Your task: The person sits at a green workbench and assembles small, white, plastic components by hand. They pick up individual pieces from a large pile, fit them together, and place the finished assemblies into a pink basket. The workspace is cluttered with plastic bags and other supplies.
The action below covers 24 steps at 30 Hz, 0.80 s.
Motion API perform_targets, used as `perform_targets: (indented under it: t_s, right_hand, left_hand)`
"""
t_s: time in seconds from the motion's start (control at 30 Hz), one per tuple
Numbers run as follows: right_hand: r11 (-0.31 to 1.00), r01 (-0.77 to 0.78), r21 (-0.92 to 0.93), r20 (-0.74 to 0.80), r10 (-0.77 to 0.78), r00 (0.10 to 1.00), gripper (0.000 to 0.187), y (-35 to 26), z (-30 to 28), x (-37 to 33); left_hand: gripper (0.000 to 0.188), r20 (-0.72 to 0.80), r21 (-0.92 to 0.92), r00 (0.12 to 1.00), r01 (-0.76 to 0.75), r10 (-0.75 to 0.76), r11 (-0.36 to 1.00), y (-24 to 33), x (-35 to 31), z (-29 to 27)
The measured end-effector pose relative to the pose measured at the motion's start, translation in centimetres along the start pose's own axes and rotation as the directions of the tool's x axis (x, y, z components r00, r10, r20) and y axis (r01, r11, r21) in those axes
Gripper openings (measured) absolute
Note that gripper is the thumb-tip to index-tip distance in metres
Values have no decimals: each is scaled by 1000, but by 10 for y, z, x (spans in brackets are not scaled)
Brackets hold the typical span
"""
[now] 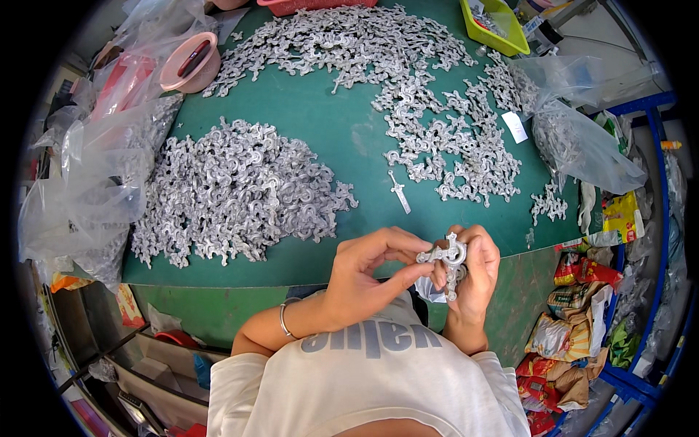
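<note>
My right hand (477, 273) grips a silvery cast metal part (445, 261) with curved arms, held upright in front of my chest. My left hand (368, 269) pinches the left arm of the same part between thumb and fingertips. Both hands hover just over the near edge of the green table (342, 138). A big heap of similar metal parts (233, 193) lies to the left. A looser spread of metal parts (437, 124) covers the far and right side. One single slim metal piece (399, 192) lies alone just beyond my hands.
Clear plastic bags (95, 167) with parts slump at the left edge, another clear bag (582, 138) at the right. A pink bowl (191, 64) stands far left, a yellow-green tray (495, 25) far right. Colourful wrappers (575, 320) pile by a blue rack (659, 240).
</note>
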State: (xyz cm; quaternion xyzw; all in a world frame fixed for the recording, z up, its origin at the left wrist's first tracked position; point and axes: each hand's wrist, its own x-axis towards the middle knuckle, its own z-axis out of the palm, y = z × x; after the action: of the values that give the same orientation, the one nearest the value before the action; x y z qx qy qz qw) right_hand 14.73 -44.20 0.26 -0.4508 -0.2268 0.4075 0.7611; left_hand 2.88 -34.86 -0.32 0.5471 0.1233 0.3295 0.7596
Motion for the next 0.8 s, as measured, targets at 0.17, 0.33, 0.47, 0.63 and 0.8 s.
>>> perform_targets:
  t_s: [0.17,0.33,0.47,0.63,0.8]
  right_hand:
    - [990,94,-108,8,-94,996,29,4,-3,-2]
    - [995,62,-79,-22,-64,998,32,2,-1,0]
    - [1000,15,18,32,-16,999,35,3,-3,2]
    - [999,-6,51,33,4,999,36,3,-2,3]
    - [998,3,55,37,-6,999,36,4,-1,4]
  left_hand:
    - [22,-18,32,999,35,-34,999,-1,0,0]
    - [19,18,62,1000,1,-2,998,1,1,1]
    - [24,138,94,990,-37,24,995,6,3,0]
    - [25,157,100,987,-55,39,993,6,3,0]
    - [26,156,98,987,-60,44,993,7,3,0]
